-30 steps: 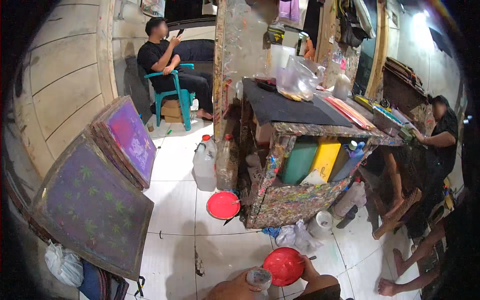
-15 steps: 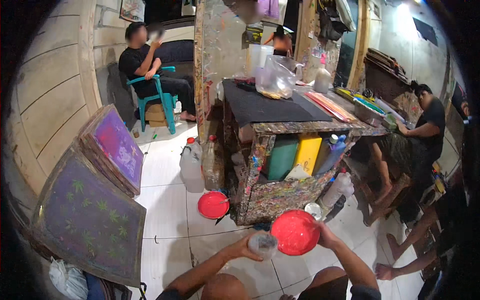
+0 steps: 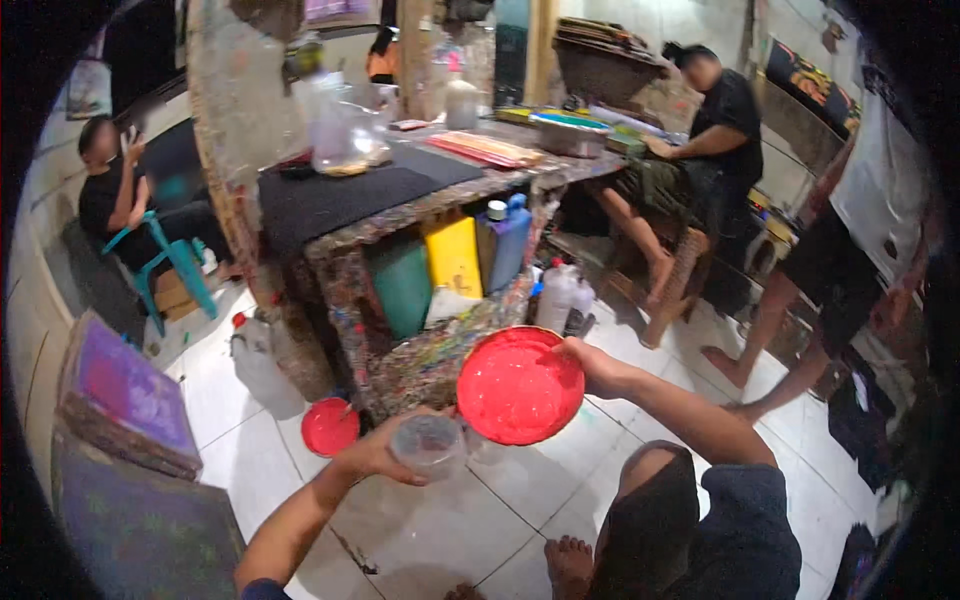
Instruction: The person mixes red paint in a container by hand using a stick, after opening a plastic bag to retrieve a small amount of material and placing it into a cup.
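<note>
My right hand [image 3: 597, 368] grips the right rim of a round bowl of red paint [image 3: 520, 385], its inside facing up toward me. My left hand [image 3: 385, 452] is wrapped round a clear plastic cup [image 3: 428, 446], just left of the bowl and a little lower. I cannot make out what is in the cup, if anything. Both containers are held over the tiled floor, above my knees and bare foot. A second, smaller red paint container [image 3: 331, 428] stands on the floor beyond my left hand, with a stick or handle leaning in it.
A paint-spattered table [image 3: 420, 365] stands ahead, its shelf holding green, yellow [image 3: 454, 258] and blue jugs. Plastic bottles [image 3: 264, 365] stand beside it. Printing screens [image 3: 135, 390] lean at left. One person [image 3: 110, 190] sits on a chair; another [image 3: 725, 130] works at right; a third stands nearer.
My view has turned to the right. The bowl and cup stay in my hands, now further left in the picture. A standing person at the right has come more into view.
</note>
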Available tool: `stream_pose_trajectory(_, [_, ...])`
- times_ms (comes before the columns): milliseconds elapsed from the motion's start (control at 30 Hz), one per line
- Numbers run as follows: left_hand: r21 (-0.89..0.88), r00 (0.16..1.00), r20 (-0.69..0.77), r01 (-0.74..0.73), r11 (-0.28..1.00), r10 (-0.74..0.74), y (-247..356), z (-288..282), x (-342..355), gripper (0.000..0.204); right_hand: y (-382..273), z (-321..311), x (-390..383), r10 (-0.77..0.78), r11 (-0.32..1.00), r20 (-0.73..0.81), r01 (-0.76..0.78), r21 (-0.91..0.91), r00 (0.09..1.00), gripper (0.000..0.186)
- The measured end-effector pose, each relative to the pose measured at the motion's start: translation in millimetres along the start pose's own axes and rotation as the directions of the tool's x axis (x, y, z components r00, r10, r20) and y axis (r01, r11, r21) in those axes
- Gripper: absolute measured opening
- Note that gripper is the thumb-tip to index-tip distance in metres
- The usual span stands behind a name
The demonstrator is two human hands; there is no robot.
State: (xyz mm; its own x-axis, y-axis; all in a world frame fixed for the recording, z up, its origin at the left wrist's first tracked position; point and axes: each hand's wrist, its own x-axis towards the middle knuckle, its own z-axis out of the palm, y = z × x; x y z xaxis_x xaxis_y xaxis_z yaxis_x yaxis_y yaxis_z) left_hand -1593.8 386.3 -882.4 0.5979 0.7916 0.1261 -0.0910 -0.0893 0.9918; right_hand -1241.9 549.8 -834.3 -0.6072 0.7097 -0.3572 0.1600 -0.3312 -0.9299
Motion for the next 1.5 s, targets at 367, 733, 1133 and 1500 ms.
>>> stream_pose_trajectory(367, [0.253,0.975,0.051,0.199,0.947,-0.218,-118,37,28,0.093,16,-25,-46,-0.051,0.993,-0.124,0.038,-0.109,0.991,0.040])
stream_pose_trajectory(733, [0.493,0.965,-0.248,0.047,0.869,0.089,-149,68,49,0.097,37,-32,-46,0.040,0.932,-0.041,-0.052,-0.359,0.998,0.047])
stream_pose_trajectory(1133, [0.373,0.947,-0.321,0.096,0.923,0.031,-137,98,62,0.098,8,16,-65,-0.197,0.751,-0.037,0.126,-0.648,0.980,0.039])
stream_pose_trajectory(1500, [0.340,0.938,-0.341,0.061,0.939,0.062,-149,102,70,0.091,2,22,-51,-0.282,0.647,-0.047,0.154,-0.746,0.958,0.039])
